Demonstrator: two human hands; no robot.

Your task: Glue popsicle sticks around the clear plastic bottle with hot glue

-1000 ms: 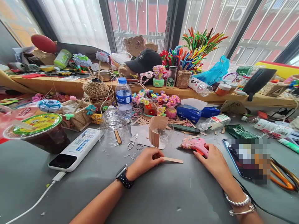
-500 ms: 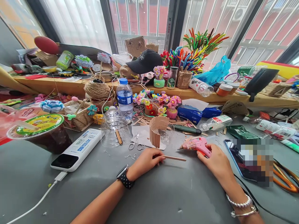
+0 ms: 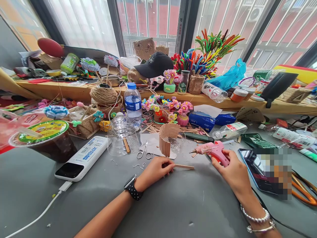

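Observation:
My left hand (image 3: 155, 171) pinches one end of a thin wooden craft stick (image 3: 183, 166) that lies along the grey table. My right hand (image 3: 231, 172) is wrapped round the handle of a pink glue gun (image 3: 212, 150), whose nozzle points left, a little above the stick's far end. Just behind the stick stands a clear plastic cup half clad in upright wooden sticks (image 3: 167, 140). Small scissors (image 3: 144, 150) lie on white paper to the left of it.
A white power bank (image 3: 83, 158) with its cable lies at left beside a dark lidded bowl (image 3: 44, 136). A cut clear bottle (image 3: 120, 135) and a water bottle (image 3: 132, 103) stand behind. A phone (image 3: 260, 168) and orange scissors (image 3: 303, 191) lie at right. Craft clutter fills the wooden shelf (image 3: 74, 89).
My right hand has closed on the glue gun and lifted it slightly off the table. My left hand has turned the stick and drawn it a little leftward.

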